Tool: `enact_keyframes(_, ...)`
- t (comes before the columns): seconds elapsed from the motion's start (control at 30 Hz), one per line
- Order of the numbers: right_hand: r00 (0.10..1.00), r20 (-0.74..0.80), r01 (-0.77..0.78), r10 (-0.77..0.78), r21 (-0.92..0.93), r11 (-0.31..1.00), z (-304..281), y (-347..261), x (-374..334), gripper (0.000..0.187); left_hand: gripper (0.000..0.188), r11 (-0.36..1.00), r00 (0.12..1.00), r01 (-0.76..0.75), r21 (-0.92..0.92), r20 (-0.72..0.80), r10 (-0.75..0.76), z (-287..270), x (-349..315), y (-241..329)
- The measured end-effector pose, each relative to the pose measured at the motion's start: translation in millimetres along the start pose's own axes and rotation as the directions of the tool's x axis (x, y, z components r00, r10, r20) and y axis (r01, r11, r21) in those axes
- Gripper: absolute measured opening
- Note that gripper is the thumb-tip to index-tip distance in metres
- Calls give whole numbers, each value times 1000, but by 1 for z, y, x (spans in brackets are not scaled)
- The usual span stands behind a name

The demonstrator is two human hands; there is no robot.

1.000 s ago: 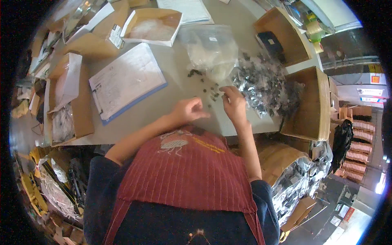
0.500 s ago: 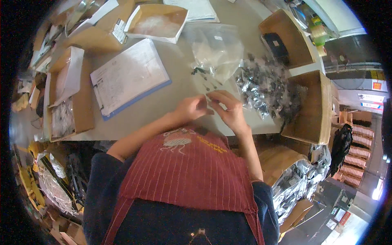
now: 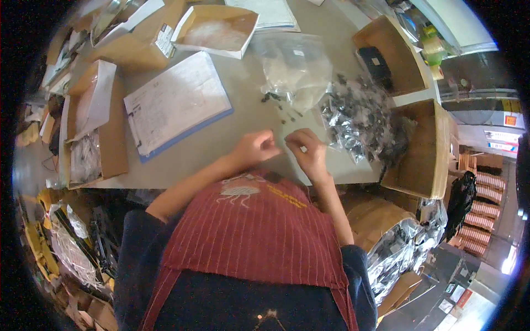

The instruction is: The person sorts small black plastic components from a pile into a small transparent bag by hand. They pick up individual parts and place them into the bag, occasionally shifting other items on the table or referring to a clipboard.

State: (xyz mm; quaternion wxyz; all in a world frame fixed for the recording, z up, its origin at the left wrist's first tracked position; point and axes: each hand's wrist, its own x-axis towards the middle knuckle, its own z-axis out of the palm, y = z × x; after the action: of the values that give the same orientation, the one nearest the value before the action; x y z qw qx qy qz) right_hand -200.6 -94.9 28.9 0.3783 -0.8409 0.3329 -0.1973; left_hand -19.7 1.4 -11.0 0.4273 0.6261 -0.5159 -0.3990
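Over the near part of the table, my left hand (image 3: 256, 148) is closed, thumb and fingertips pinched together. Just right of it, my right hand (image 3: 309, 156) also makes a pinch, its fingers curled toward the left hand. A small gap separates the two. Whatever they hold is too small or see-through to make out. Beyond them lie a few small dark parts (image 3: 284, 121) beside a large clear plastic bag (image 3: 301, 63). To the right of my right hand spreads a heap of small clear bags with dark pieces in them (image 3: 356, 124).
A blue clipboard with papers (image 3: 179, 105) lies to the left. Open cardboard boxes stand at the right (image 3: 425, 157), far right (image 3: 395, 52) and left (image 3: 113, 143). A shallow white-edged box (image 3: 215, 33) sits at the back. The table's near edge runs in front of me.
My hands have drawn slightly apart. The right hand has come a little nearer to me, and its fingers, more stretched before, are now curled into a pinch.
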Motion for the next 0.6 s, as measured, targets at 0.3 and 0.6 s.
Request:
enact_keyframes(0.3,993,-105,-42,51,82,996,-14,0,37,24,36,995,995,-94,38,49,92,-3,3,-6)
enact_keyframes(0.6,951,-298,-173,83,-288,942,18,58,60,29,35,997,996,-72,16,-46,72,2,0,-3)
